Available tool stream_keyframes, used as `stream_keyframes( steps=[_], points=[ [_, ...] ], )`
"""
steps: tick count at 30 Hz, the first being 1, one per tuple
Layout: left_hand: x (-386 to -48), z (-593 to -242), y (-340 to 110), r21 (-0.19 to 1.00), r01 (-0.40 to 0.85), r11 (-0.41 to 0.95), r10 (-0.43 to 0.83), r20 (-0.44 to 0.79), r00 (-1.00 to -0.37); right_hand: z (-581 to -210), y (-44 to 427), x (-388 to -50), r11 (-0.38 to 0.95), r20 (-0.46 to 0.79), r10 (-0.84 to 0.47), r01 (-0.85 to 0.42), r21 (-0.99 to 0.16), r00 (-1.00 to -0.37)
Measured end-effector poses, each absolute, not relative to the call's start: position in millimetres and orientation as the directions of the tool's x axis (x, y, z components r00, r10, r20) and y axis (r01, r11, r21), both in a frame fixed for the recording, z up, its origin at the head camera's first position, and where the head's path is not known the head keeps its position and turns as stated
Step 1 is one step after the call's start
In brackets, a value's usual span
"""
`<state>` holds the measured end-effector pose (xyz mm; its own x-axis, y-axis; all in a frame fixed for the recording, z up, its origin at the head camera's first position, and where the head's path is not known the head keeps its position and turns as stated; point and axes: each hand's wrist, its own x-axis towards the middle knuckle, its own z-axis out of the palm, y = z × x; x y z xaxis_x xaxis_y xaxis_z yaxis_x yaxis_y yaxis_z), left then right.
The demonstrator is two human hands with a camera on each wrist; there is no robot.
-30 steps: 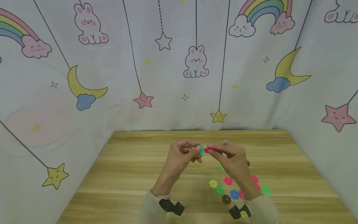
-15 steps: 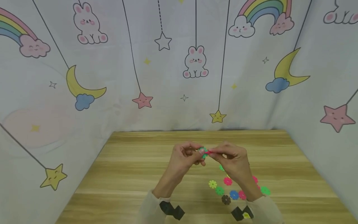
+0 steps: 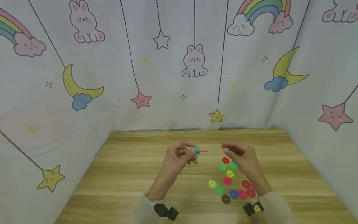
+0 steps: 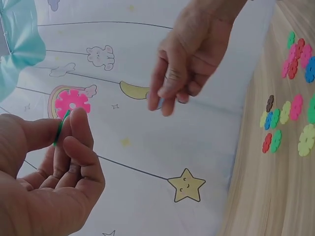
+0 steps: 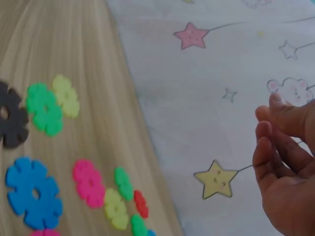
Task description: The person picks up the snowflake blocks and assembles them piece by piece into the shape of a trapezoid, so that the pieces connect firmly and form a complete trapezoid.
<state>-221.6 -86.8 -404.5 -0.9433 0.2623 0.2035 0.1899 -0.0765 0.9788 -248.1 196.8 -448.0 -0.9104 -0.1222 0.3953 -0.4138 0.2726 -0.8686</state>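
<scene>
My left hand (image 3: 179, 157) pinches a green notched disc (image 3: 196, 151) between thumb and fingers, above the table. A pink disc (image 3: 202, 151), seen edge-on, sticks out from its right side. In the left wrist view the pink disc (image 4: 72, 103) shows its round face and meets the green disc (image 4: 61, 129) at an angle. To the right, apart from the discs, my right hand (image 3: 242, 157) is raised with relaxed, bent fingers and holds nothing. The right wrist view shows this hand (image 5: 288, 147) with thumb and index finger near each other and nothing visible between them.
Several loose discs lie on the wood-grain table (image 3: 134, 174) below my right hand, among them a yellow one (image 3: 212, 184), a blue one (image 3: 233, 194) and a brown one (image 3: 226, 199). A white printed cloth (image 3: 167, 115) stands behind the table and at both sides.
My right hand has let go of the pink disc and moved right. The pink disc stays joined to the green one in my left hand, which has shifted slightly left. More table discs show.
</scene>
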Motion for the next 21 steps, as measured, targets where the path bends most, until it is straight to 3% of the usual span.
stream_keyframes(
  steps=[10, 21],
  points=[
    [-221.7, -414.4, -90.5, 0.983, 0.176, -0.046, 0.254, 0.182, -0.95, -493.9, 222.1, -279.3, 0.459, 0.139, -0.161, -0.199, -0.866, -0.977],
    [-222.7, -411.5, -92.8, 0.972, 0.225, -0.062, 0.286, 0.233, -0.929, -514.8, 218.6, -297.6, 0.702, 0.103, -0.166, -0.191, -0.686, -0.981]
  ],
)
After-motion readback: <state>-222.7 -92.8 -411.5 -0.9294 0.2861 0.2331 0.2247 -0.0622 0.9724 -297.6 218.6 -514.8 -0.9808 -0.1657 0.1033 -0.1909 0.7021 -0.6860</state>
